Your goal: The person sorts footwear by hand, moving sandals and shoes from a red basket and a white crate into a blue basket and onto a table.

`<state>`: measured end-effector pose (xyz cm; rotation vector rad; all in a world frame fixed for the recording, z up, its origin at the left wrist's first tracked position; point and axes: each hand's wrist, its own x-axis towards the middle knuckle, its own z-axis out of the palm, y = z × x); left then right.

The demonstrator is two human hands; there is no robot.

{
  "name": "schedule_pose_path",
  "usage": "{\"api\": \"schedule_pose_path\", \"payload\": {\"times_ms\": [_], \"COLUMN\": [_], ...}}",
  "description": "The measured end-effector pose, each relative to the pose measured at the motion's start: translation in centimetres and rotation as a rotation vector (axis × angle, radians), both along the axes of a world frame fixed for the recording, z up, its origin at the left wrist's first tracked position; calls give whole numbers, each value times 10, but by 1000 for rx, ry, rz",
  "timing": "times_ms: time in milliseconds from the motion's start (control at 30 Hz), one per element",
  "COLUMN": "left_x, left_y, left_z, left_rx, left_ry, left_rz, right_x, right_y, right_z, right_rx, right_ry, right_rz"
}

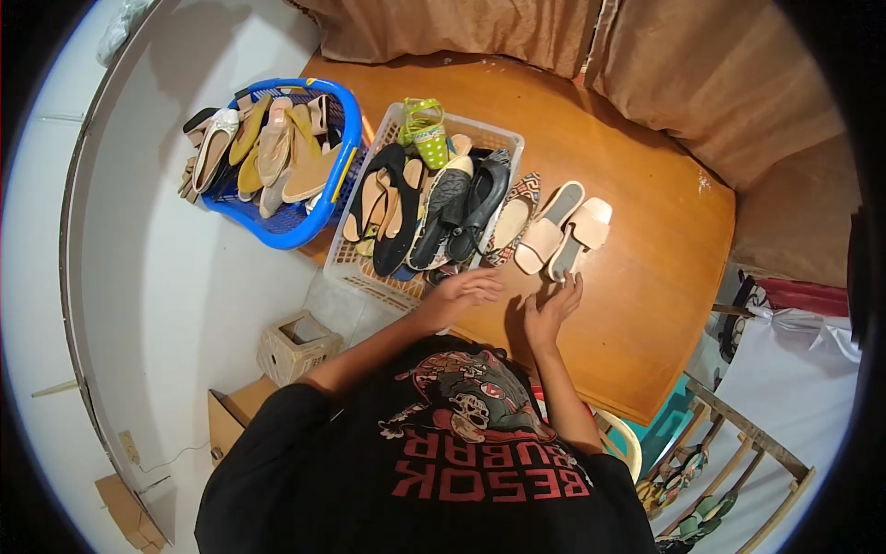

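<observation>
A pair of cream slide sandals lies on the wooden table, one slide (538, 246) with its strap toward me and the other slide (592, 220) turned the opposite way. My right hand (550, 312) is open, fingers apart, its fingertips right at the near end of the right-hand slide. My left hand (469, 290) is open with fingers stretched out, holding nothing, by the near corner of the white plastic basket (369, 284). Beside the slides a patterned pointed flat (527, 189) rests against the basket's side. Black flats (400, 217) and green polka-dot shoes (428, 143) fill that basket.
A blue basket (349, 111) heaped with beige and yellow shoes stands to the left on the wooden table (674, 277). Brown curtains (461, 32) hang along the far edge. A taped carton (298, 346) sits on the floor at left. At lower right, a wooden rack (752, 429) holds sandals.
</observation>
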<state>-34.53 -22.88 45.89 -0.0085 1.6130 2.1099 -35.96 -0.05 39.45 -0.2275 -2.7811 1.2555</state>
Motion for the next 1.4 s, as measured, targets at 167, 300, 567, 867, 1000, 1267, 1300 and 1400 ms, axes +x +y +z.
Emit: {"api": "schedule_pose_path", "payload": {"times_ms": [167,300,567,867,1000,1267,1300,1400], "left_x": [51,67,17,2,6,3,3,9], "left_y": [-93,-136,-164,-226,-233,-250,-250,-253], "left_z": [3,-15,-42,-39,-52,-52,-47,-28], "left_rx": [-109,-431,-130,113,136,36,-14,-114], "left_ry": [3,-1,-440,-679,-667,-571,-477,-318], "left_rz": [602,824,791,737,693,369,319,242], "right_x": [-8,-21,-9,-24,-24,-10,-5,5], "right_y": [-28,-76,-198,-230,-258,-275,-276,-271], "right_z": [30,52,83,72,86,49,53,29], "right_rx": [-115,-370,144,-33,-174,-436,-470,-617], "right_ry": [188,179,-111,-137,-129,-250,-154,-108], "right_rz": [449,920,920,564,323,306,325,445]}}
